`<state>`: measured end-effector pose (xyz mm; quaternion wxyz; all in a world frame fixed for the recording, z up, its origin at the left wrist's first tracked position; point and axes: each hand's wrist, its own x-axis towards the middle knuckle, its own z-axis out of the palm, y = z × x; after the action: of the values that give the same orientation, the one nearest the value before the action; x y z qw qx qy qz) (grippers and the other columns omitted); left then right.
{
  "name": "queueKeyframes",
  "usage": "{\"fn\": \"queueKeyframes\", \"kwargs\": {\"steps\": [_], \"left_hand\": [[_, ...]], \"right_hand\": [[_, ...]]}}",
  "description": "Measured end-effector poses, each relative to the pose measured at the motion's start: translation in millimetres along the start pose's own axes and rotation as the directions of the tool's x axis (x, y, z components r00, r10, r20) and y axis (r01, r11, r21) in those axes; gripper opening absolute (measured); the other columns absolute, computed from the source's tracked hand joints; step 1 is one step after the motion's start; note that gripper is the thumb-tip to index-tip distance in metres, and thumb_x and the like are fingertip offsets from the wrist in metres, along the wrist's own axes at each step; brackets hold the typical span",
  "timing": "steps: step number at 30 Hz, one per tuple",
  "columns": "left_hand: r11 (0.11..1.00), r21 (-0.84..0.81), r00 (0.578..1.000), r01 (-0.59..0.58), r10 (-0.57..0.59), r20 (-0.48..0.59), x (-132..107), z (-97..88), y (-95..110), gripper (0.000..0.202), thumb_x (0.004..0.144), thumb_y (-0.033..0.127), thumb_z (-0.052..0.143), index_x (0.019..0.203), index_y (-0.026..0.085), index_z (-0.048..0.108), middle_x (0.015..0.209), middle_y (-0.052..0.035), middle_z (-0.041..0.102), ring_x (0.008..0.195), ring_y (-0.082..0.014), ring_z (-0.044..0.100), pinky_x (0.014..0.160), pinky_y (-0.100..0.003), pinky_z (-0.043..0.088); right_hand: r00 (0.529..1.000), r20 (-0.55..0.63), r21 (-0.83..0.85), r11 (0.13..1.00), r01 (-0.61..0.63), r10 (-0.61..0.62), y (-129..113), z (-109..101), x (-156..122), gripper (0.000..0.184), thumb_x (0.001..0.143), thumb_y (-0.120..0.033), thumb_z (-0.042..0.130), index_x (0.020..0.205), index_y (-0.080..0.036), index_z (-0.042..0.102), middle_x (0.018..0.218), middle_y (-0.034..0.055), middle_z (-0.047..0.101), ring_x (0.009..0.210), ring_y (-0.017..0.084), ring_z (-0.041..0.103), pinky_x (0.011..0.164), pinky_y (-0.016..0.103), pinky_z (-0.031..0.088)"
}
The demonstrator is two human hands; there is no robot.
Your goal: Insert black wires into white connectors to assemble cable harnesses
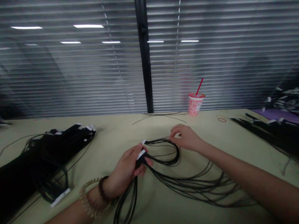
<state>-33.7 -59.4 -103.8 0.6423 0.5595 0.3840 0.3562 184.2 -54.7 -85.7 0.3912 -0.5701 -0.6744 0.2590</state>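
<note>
Many cables [177, 153] curved in loops.
Left hand [127, 168] gripped them, thumb uppermost; right hand [186, 137], curled inward, pinched some.

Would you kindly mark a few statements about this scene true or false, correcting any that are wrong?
1. The left hand holds black cables. True.
2. The cup's straw is blue. False: the straw in the cup is red.
3. The right hand is at the cable loop. True.
4. The left wrist is bare. False: it wears a dark band and a pale coil.
5. The cup stands before window blinds. True.
</note>
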Motion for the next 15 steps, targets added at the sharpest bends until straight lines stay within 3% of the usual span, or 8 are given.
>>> {"fn": "queueKeyframes", "kwargs": {"steps": [1,2,3,4,6,9,12,15], "left_hand": [[1.000,-0.020,1.000,-0.004,0.003,-0.012,0.3,-0.5,0.5,0.032,0.082,0.047,0.038,0.083,0.017,0.048,0.063,-0.0016,0.063,0.032,-0.0034,0.027,0.039,-0.018,0.031],[0.999,-0.032,1.000,-0.006,0.005,-0.024,0.4,-0.8,1.1,0.031,0.082,0.047,0.038,0.084,0.017,0.048,0.064,-0.0012,0.062,0.033,-0.0032,0.026,0.039,-0.019,0.032],[0.999,-0.035,0.999,-0.006,0.004,-0.034,0.5,-0.8,1.5,0.032,0.081,0.047,0.039,0.083,0.017,0.048,0.060,0.0005,0.060,0.032,-0.0035,0.026,0.039,-0.019,0.032],[0.999,-0.033,0.999,-0.003,0.001,-0.045,0.5,-0.8,1.9,0.033,0.080,0.048,0.040,0.083,0.017,0.048,0.054,0.0028,0.056,0.032,-0.0040,0.027,0.039,-0.019,0.031],[0.999,-0.032,0.997,0.007,-0.009,-0.070,0.4,-0.9,2.5,0.035,0.078,0.051,0.043,0.081,0.017,0.049,0.040,0.0079,0.043,0.031,-0.0055,0.028,0.037,-0.018,0.031],[0.998,-0.068,0.998,0.019,-0.023,-0.054,0.8,-2.1,2.9,0.036,0.078,0.052,0.043,0.083,0.017,0.050,0.033,0.0110,0.031,0.031,-0.0059,0.026,0.037,-0.017,0.031],[0.994,-0.100,0.999,0.036,-0.036,-0.005,1.6,-3.9,3.1,0.035,0.080,0.051,0.040,0.083,0.017,0.050,0.032,0.0111,0.030,0.031,-0.0052,0.021,0.037,-0.017,0.030],[0.995,-0.099,1.000,0.031,-0.031,0.004,1.5,-4.7,2.5,0.036,0.082,0.050,0.037,0.082,0.017,0.050,0.031,0.0108,0.029,0.030,-0.0050,0.020,0.036,-0.017,0.029]], "right_hand": [[0.977,-0.160,-0.073,0.989,0.129,-0.139,-8.3,7.3,-6.3,0.007,0.065,-0.018,0.057,0.065,-0.013,0.062,0.080,0.0068,0.056,0.082,0.018,0.051,0.074,0.030,0.040],[0.912,-0.277,-0.171,0.949,0.264,-0.303,-16.6,15.0,-13.9,0.007,0.066,-0.018,0.055,0.067,-0.014,0.062,0.084,0.0069,0.055,0.086,0.018,0.050,0.077,0.030,0.039],[0.850,-0.283,-0.228,0.892,0.391,-0.444,-24.0,23.0,-22.2,0.007,0.067,-0.018,0.054,0.068,-0.016,0.061,0.082,0.0059,0.054,0.083,0.016,0.050,0.075,0.028,0.039],[0.828,-0.212,-0.216,0.851,0.478,-0.519,-29.6,31.2,-30.5,0.008,0.069,-0.018,0.053,0.068,-0.016,0.060,0.079,0.0046,0.054,0.076,0.014,0.050,0.068,0.025,0.040],[0.850,-0.069,-0.143,0.849,0.509,-0.522,-33.9,46.8,-44.1,0.009,0.071,-0.017,0.050,0.068,-0.016,0.059,0.065,0.0008,0.052,0.061,0.010,0.048,0.057,0.020,0.037],[0.894,0.060,-0.126,0.885,0.447,-0.444,-26.0,62.7,-51.1,0.010,0.071,-0.014,0.049,0.067,-0.015,0.058,0.053,-0.0031,0.049,0.048,0.007,0.041,0.050,0.019,0.031],[0.923,0.093,-0.087,0.921,0.381,-0.373,-15.8,67.9,-46.6,0.018,0.077,-0.017,0.046,0.070,-0.014,0.063,0.054,-0.0031,0.047,0.048,0.006,0.037,0.049,0.020,0.028],[0.960,0.088,0.118,0.960,0.255,-0.266,-12.7,70.2,-42.4,0.027,0.083,-0.027,0.042,0.082,-0.016,0.067,0.054,-0.0034,0.044,0.048,0.006,0.033,0.046,0.019,0.025]]}}
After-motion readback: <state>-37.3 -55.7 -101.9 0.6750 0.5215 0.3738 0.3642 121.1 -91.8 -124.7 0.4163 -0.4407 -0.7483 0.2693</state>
